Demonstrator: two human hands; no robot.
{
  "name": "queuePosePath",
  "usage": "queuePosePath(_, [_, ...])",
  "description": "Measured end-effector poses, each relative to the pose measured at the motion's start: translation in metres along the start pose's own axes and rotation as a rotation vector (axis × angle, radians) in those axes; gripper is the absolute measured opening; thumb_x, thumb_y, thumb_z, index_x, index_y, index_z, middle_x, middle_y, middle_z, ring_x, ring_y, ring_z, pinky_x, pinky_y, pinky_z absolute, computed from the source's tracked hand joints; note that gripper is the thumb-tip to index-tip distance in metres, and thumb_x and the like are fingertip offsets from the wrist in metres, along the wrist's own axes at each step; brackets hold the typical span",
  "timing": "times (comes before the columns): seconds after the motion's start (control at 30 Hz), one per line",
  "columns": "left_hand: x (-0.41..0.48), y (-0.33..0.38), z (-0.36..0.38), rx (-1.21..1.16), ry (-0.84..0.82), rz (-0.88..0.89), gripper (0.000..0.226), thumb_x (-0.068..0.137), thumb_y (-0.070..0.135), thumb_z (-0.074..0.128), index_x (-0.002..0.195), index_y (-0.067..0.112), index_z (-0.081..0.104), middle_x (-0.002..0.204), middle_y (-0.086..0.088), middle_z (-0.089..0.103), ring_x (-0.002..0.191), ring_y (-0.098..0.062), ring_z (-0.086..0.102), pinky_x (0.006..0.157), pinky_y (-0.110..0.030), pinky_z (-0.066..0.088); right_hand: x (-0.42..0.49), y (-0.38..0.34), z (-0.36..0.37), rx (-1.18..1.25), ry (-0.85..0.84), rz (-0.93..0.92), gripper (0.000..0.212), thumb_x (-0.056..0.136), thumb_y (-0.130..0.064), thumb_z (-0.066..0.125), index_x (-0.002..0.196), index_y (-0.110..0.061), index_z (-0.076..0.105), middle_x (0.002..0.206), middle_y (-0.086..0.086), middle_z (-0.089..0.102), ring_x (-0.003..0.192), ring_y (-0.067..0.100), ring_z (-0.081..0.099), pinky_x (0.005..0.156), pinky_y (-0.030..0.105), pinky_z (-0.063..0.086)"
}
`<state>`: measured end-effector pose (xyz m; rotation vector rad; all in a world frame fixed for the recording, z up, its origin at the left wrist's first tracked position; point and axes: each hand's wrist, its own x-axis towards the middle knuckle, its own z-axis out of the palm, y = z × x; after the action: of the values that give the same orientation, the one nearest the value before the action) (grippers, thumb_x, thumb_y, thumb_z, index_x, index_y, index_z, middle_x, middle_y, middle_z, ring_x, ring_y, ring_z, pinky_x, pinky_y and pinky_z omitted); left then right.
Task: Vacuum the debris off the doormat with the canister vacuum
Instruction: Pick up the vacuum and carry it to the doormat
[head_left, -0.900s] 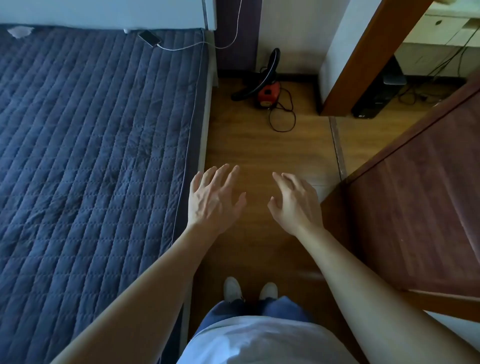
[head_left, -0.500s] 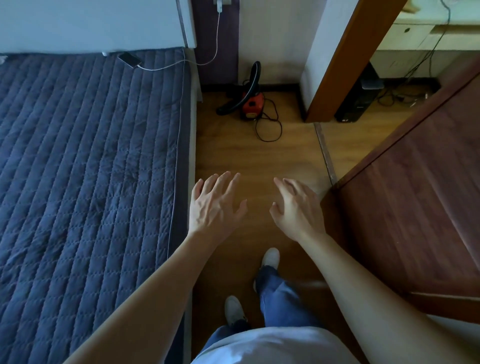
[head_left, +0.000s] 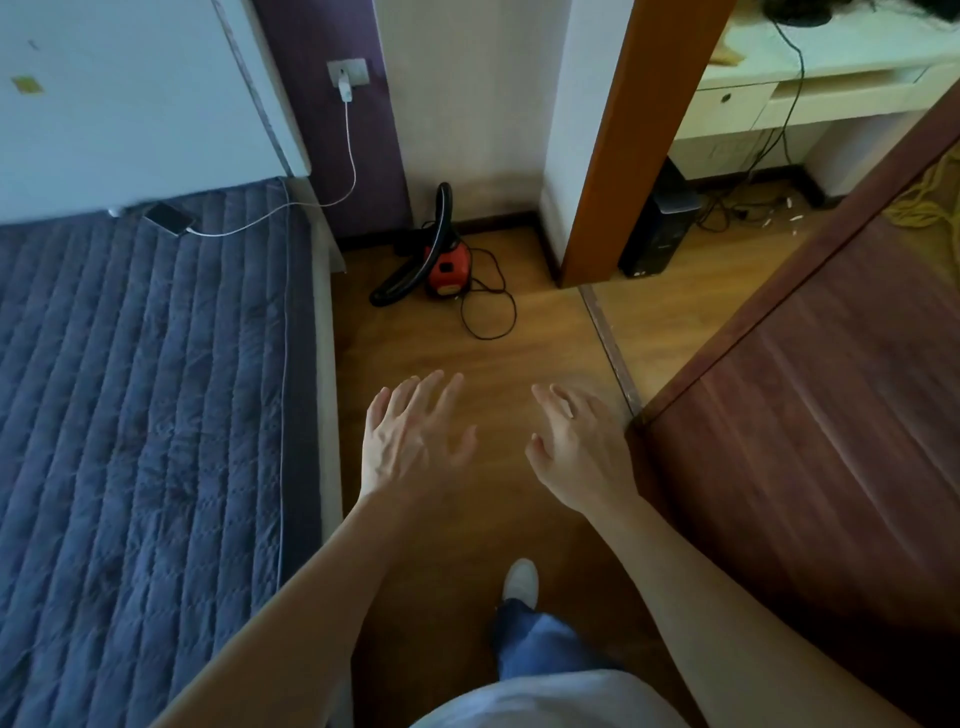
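Closing in on the vacuum!
Head view: the person is stepping forward, and the red canister vacuum (head_left: 447, 266) is looming nearer in the corner beside the bed (head_left: 145, 395). The left hand (head_left: 410, 441) and right hand (head_left: 576, 452) are reaching out, fingers spread and empty. No doormat is showing.

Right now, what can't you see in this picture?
Doormat: nowhere in the head view, so its debris cannot be judged.
Canister vacuum: too small in the head view to show its nozzle.
Power cord: its plug end cannot be traced.
Desk: cut off by the top edge, partly behind the doorframe.
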<state>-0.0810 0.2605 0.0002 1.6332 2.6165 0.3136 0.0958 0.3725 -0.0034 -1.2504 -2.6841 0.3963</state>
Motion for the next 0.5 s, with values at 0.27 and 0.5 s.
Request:
queuePosePath(0.27, [0.117,0.035,0.019,0.025,-0.028,0.038,0.064,0.094,0.057,0.051,0.152,0.029,0.042,0.154,-0.001,0.049,0.141,-0.025,0.046,0.118,-0.052,0.032,0.101,0.067,-0.021,-0.003,0.017,0.01,0.063,0.091,-0.033,0.065,0.149,-0.018,0.047,0.143,0.007,0.056,0.134,0.027,0.05,0.11,0.044,0.045])
queuePosePath(0.5, [0.186,0.047,0.026,0.026,-0.062,0.042,0.067,0.093,0.06,0.042,0.152,0.03,0.041,0.155,0.0,0.047,0.142,-0.024,0.045,0.119,-0.051,0.033,0.161,0.101,-0.025,0.003,0.006,0.045,0.06,0.091,-0.034,0.062,0.148,-0.019,0.047,0.143,0.006,0.057,0.133,0.027,0.052,0.111,0.046,0.044])
